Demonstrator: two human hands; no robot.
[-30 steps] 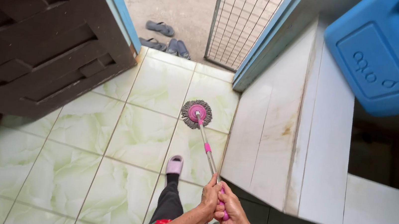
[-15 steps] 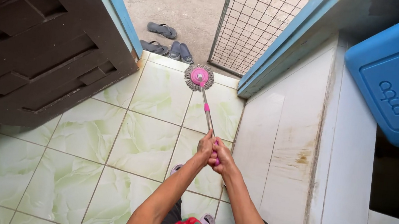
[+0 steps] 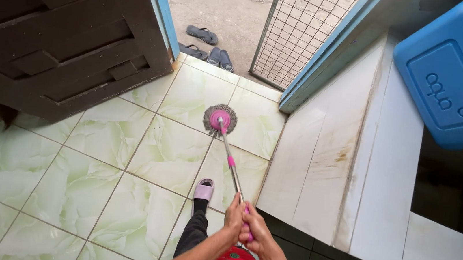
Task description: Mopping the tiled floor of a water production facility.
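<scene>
While both hands close around the top of the mop handle at the lower middle of the frame, the mop head rests on the pale green floor tiles just above centre. The left hand wraps the shaft with its fingers curled tight, and the right hand grips just beside and slightly below it, the two hands touching. The handle is a thin metal rod with pink bands, tilted up and to the left from the hands to the round grey head with its pink hub. One foot in a pink slipper stands on the tiles just left of the handle, between the hands and the mop head. A dark wooden door fills the upper left of the frame. At the top centre, dark sandals lie on the ground outside the doorway, beside a wire gate. A white tiled ledge runs down the right side, with a blue container at the upper right.
</scene>
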